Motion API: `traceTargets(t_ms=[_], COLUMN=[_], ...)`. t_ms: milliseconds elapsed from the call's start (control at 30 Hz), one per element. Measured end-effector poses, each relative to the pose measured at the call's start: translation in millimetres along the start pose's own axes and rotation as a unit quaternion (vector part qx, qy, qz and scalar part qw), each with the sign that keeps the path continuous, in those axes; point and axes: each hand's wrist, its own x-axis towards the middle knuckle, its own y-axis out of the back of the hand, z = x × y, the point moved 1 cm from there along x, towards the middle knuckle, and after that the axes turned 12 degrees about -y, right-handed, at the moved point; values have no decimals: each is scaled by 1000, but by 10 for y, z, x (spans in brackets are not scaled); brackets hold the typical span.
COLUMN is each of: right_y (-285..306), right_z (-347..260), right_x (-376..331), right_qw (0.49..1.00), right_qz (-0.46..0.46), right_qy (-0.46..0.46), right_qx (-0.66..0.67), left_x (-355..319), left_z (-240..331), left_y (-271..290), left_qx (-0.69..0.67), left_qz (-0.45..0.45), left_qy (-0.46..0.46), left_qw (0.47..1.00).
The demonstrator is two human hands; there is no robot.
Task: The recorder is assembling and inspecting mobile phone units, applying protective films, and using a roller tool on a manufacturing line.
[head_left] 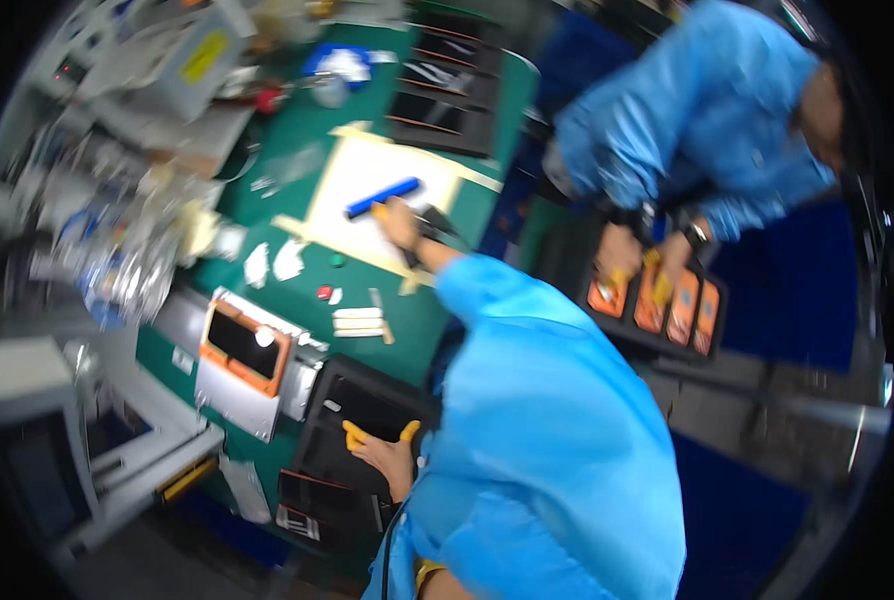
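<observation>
My right hand (399,222), with yellow finger covers, is closed round a blue roller (375,200). The roller lies over a white sheet (342,215) edged with pale yellow tape on the green table. Nearer, my left hand (385,460) reaches over a black tray (312,440) with its yellow-covered thumb and finger spread apart. Under and beside these fingers lie dark flat panels, blurred at the edges; I see nothing clearly gripped. An orange frame with a dark panel (245,345) rests in a metal fixture (237,395) left of the tray.
Black trays (437,135) with dark panels stand at the table's far end. Clear plastic packaging (117,265) crowds the left side. To the right, a person in blue (677,110) works over a black tray (647,340) holding several orange pieces.
</observation>
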Motion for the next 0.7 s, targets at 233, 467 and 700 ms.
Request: traceTargets(t_ms=[233,467,700], right_y=[194,294,575], right_z=[1,77,-38], right_x=[-603,-1156,-1498], right_qw=[984,972,993], right_qz=[4,-24,19], right_qy=[-154,-213,-25], right_qx=[93,92,-116], left_x=[74,7,-42], left_z=[-311,-111,-278], left_y=[-228,-67,82], left_qx=[-81,66,-116], left_qz=[28,1,-69], left_qy=[-14,-138,-98], left_qw=[996,988,986])
